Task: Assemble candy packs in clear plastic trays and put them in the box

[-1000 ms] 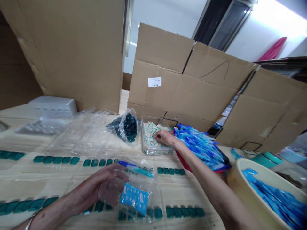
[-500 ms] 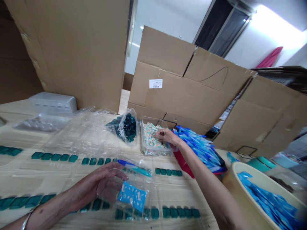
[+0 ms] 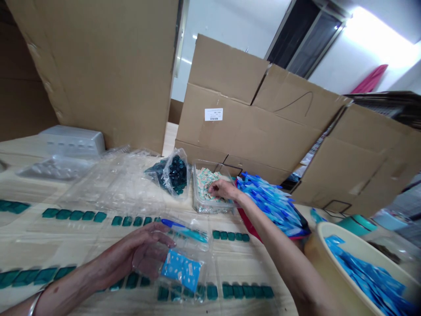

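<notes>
Clear plastic bag, light, limp and slippery, best pinched at its edge, lies on the table, long axis running away from the person, with a blue sachet and a crosswise toothbrush inside. Left hand's fingers lie open against it; right hand rests its fingers on small packets in a clear tray, any hold unclear.

packet: blue, white spots | blocks: teal | basin: cream

Flattened cardboard boxes stand before a white wall with what looks like a dark window.
</notes>
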Available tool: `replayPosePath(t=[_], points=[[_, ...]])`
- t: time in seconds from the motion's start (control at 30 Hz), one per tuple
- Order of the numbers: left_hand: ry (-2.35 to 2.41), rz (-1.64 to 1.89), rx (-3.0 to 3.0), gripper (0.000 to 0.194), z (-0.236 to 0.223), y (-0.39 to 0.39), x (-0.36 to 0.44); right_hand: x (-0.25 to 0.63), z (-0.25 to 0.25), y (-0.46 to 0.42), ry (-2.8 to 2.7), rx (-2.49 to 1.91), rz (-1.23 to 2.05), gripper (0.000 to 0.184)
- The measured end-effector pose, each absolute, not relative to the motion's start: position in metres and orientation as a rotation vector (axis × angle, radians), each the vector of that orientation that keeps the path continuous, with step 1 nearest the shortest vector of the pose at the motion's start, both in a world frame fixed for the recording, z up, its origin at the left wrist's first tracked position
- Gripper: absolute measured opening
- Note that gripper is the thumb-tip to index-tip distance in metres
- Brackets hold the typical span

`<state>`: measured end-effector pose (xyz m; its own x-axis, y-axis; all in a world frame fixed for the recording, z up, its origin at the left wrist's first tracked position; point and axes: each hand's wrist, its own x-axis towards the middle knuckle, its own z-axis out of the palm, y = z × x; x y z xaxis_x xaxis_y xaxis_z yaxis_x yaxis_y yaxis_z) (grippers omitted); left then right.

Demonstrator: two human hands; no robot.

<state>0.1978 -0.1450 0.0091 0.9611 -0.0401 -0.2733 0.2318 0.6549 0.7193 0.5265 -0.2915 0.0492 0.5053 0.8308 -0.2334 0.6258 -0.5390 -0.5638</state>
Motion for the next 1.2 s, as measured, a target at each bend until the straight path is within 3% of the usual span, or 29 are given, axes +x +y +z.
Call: replayPosePath(t=[0.23, 0.47, 0.8, 0.93, 1.07, 1.2], points=[[0.227, -0.163, 0.861, 0.024, 0.007, -0.146, 0.198, 0.526, 0.049, -0.296, -1.417, -2.418, 0.486, 0.011], [0.221, -0.162, 0.863, 0.027, 0.006, -0.146, 0.199, 0.53, 0.046, -0.298, -1.17, -2.315, 0.676, 0.014], [0.191, -0.163, 0.847, 0.029, 0.004, -0.145, 0.199, 0.523, 0.047, -0.299, -1.427, -2.351, 0.411, 0.009], [0.2, -0.188, 0.858, 0.026, 0.013, -0.147, 0.199, 0.533, 0.04, -0.304, -1.304, -2.289, 0.427, 0.017], [0.22, -0.191, 0.849, 0.025, 0.021, -0.148, 0.198, 0.542, 0.04, -0.307, -1.229, -2.34, 0.495, 0.014], [0.238, -0.196, 0.853, 0.025, 0.023, -0.148, 0.197, 0.54, 0.042, -0.307, -1.354, -2.449, 0.27, 0.01]])
